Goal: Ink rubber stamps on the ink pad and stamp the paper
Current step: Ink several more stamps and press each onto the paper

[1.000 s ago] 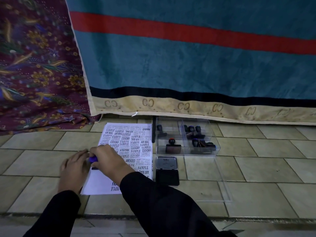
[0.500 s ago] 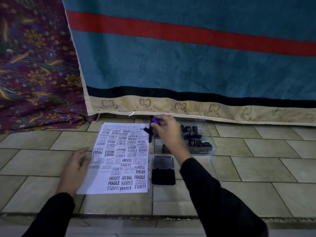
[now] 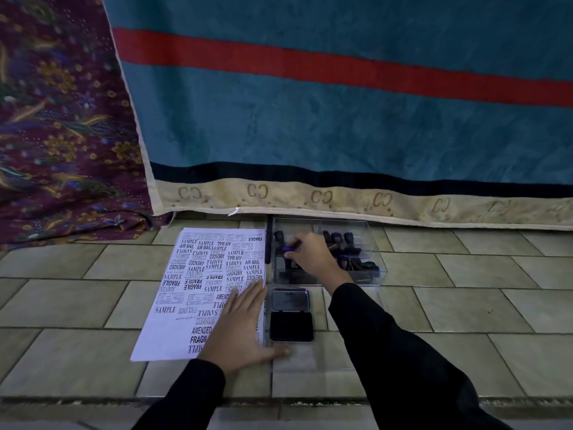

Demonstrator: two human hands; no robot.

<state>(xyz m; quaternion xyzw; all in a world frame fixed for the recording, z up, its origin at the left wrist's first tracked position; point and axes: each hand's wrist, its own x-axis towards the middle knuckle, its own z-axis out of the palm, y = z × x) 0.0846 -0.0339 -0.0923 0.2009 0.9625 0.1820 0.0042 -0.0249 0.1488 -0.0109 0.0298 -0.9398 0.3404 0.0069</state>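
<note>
A white paper (image 3: 186, 293) covered with black stamped words lies on the tiled floor. My left hand (image 3: 240, 327) rests flat on its lower right corner, fingers spread. To the right of the sheet sits an open black ink pad (image 3: 290, 325) with its grey lid folded back. Behind the pad stands a clear plastic box (image 3: 372, 274) holding several dark rubber stamps (image 3: 347, 243). My right hand (image 3: 311, 256) reaches into the box's left compartment, fingers closed on a stamp with a purple-topped handle (image 3: 287, 249).
A teal blanket (image 3: 341, 113) with a red stripe and a beige border hangs down to the floor just behind the box. A purple patterned cloth (image 3: 62, 135) lies at the left. The clear box lid (image 3: 325, 358) lies flat on the tiles around the ink pad.
My right hand lifted the purple-handled stamp off the paper and carried it right and down into the box. My left hand slid from the paper's left edge to its lower right corner.
</note>
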